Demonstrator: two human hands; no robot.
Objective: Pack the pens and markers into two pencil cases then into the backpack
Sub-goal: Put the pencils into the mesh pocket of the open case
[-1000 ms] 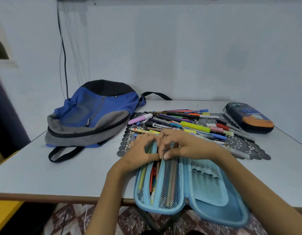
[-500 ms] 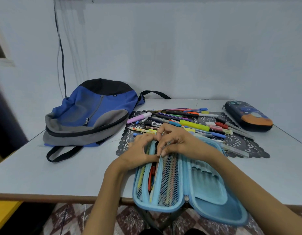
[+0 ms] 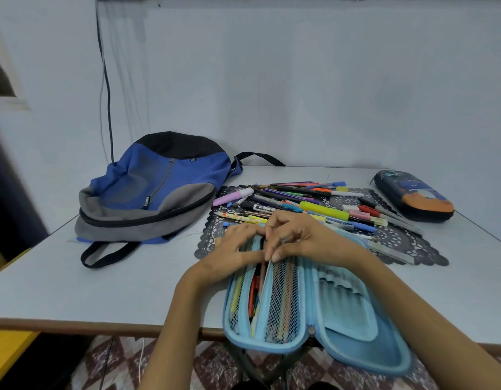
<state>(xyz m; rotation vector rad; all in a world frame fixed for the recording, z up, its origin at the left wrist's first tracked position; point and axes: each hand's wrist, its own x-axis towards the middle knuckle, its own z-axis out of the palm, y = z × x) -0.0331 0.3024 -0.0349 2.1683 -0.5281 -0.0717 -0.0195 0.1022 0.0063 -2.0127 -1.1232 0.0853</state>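
A light blue pencil case (image 3: 342, 313) lies open at the table's near edge, overhanging it, with several pens behind its mesh flaps. My left hand (image 3: 232, 251) grips the case's left half at its far end. My right hand (image 3: 297, 237) pinches the top edge of the middle mesh flap (image 3: 280, 299) with thumb and fingers. A pile of pens and markers (image 3: 303, 204) lies on a dark lace mat (image 3: 398, 237) just behind my hands. A blue, grey and black backpack (image 3: 150, 192) lies at the left. A dark blue and orange pencil case (image 3: 415, 197) sits zipped up at the far right.
The white table (image 3: 88, 285) stands in a corner between pale walls. A black cable (image 3: 105, 88) runs down the wall behind the backpack. A yellow surface (image 3: 7, 350) and a patterned floor (image 3: 117, 361) show below the table's front edge.
Both hands stay at the far end of the blue case, and my right fingers have shifted slightly on the mesh flap. The camera has tilted a little.
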